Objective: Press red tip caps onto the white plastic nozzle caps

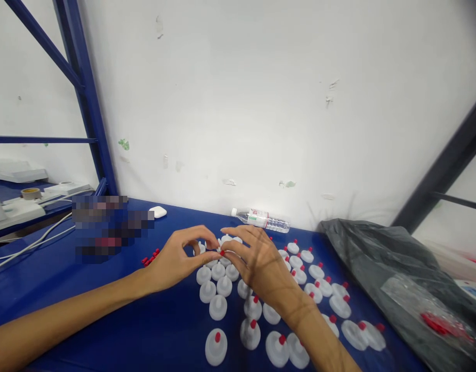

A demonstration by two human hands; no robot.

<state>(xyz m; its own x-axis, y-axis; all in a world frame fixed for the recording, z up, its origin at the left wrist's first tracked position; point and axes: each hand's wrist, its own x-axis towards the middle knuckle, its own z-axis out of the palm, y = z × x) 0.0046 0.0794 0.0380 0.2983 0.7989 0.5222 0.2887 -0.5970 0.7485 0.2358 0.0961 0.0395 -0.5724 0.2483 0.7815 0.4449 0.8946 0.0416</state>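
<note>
A small red cap [222, 253] sits between the two hands, above the bare-stemmed white discs [218, 309]. We note the left hand [179, 256] and right hand [259, 261] meeting at it from opposite sides, neither clearly nearer; their fingers are pinched together on the cap. How the grip is shared, and whether a disc is held beneath, we cannot tell. The cap's long axis is too small to read. Loose red caps [156, 252] lie beside the left wrist. Red-capped discs [250, 335] spread rightward, some behind the right forearm. Farther out on the blue tabletop [145, 330]: a water bottle [258, 218] on its side.
</note>
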